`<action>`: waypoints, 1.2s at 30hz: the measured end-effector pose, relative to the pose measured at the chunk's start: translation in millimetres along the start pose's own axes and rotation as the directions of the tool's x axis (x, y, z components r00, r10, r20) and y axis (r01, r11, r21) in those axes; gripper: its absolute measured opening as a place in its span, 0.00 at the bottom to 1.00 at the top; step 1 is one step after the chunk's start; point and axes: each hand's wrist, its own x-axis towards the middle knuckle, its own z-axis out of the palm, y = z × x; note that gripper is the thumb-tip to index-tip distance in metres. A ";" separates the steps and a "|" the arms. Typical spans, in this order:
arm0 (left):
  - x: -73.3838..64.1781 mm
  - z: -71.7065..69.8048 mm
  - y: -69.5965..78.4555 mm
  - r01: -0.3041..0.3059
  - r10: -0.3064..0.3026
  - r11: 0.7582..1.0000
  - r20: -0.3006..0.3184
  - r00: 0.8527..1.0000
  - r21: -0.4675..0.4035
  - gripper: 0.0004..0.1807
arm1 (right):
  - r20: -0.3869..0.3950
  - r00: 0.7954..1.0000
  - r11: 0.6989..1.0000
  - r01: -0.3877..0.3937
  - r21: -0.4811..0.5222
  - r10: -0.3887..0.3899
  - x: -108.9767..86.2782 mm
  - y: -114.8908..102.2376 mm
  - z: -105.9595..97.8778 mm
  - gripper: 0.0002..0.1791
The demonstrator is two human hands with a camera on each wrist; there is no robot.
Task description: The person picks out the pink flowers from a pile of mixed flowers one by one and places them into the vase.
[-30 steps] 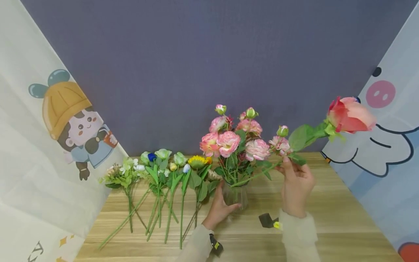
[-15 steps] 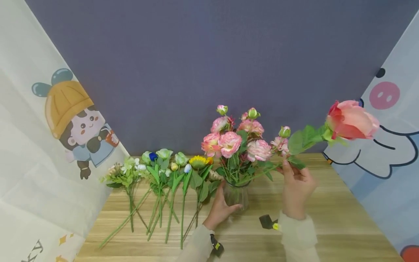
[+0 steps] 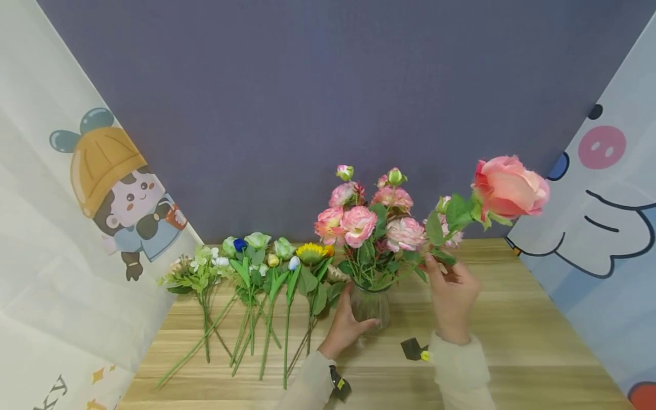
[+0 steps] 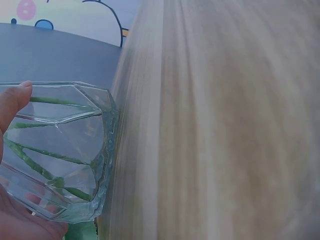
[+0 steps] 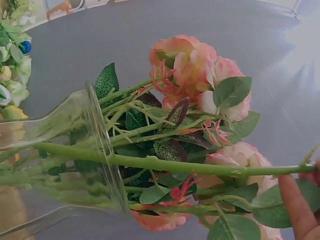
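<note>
A clear glass vase (image 3: 378, 310) stands on the wooden table, with several ruffled pink flowers (image 3: 359, 226) in it. My left hand (image 3: 343, 331) grips its side; in the left wrist view the thumb (image 4: 17, 100) lies against the faceted glass (image 4: 65, 135), and green stems show inside. My right hand (image 3: 455, 299) pinches the stem of a large coral-pink rose (image 3: 512, 188), which leans out to the right. In the right wrist view the thick green stem (image 5: 190, 168) runs through the vase mouth (image 5: 107, 150), its lower part inside the glass.
Left of the vase several loose stems lie on the table: white blossoms (image 3: 197, 265), green roses (image 3: 256, 240), tulips (image 3: 294, 263) and a sunflower (image 3: 310, 253). A dark grey panel (image 3: 328, 114) rises behind, with printed curtains (image 3: 46, 239) at the sides.
My right hand has moved left toward the vase, and the rose head has swung left with it. More of the stem is inside the vase. The left hand stays on the vase.
</note>
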 end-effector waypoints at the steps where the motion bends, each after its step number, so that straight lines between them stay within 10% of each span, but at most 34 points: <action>1: 0.0 0.0 -0.1 -0.001 0.001 1.000 -0.001 1.000 0.001 0.58 | 0.002 1.000 1.000 -0.009 -0.003 0.009 -0.3 0.1 0.5 0.07; 11: -0.8 -0.1 0.0 0.002 -0.002 1.000 -0.007 1.000 0.014 0.59 | 0.130 0.991 0.993 -0.008 -0.121 0.024 -8.8 6.6 2.5 0.11; 18: -0.2 -0.1 -1.2 -0.012 0.012 1.000 -0.006 1.000 0.005 0.59 | 0.222 0.975 0.899 0.106 -0.425 -0.010 -17.0 12.9 7.1 0.11; 25: 0.0 -0.1 -2.1 -0.006 0.006 1.000 0.002 1.000 0.019 0.59 | 0.362 0.925 0.828 0.291 -0.480 -0.116 -21.9 20.4 10.9 0.15; 36: 0.6 -1.0 -1.3 -0.016 0.016 1.000 0.008 1.000 0.010 0.57 | 0.469 0.881 0.815 0.317 -0.485 -0.064 -31.9 36.6 8.8 0.16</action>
